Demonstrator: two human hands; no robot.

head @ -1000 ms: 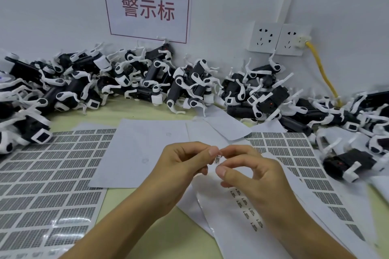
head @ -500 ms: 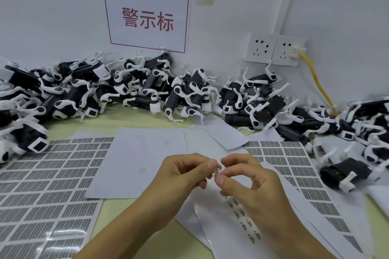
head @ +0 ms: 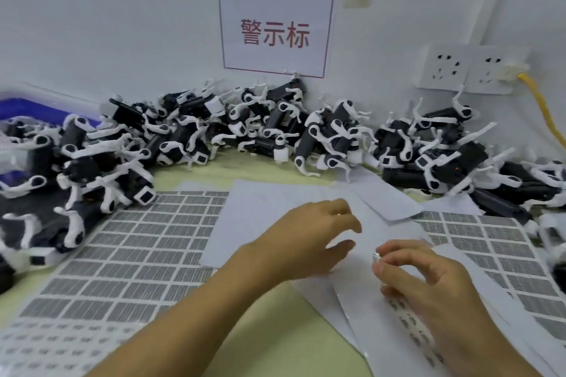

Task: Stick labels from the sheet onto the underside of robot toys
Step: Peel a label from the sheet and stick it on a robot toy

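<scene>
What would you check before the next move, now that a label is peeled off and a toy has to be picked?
1. Label pinched in right hand: ok.
2. Left hand free to fetch a toy: ok, holds nothing.
3. Robot toys within reach: ok by the look of it, piled along the wall.
4. Label flat, not folded: cannot tell, too small.
5. Which toys lack labels: cannot tell.

The toys [head: 333,135] are black with white legs. The label sheets [head: 128,257] show grey rectangles in a white grid. The sign [head: 275,30] is white with red characters; the cable [head: 542,110] is yellow.
</scene>
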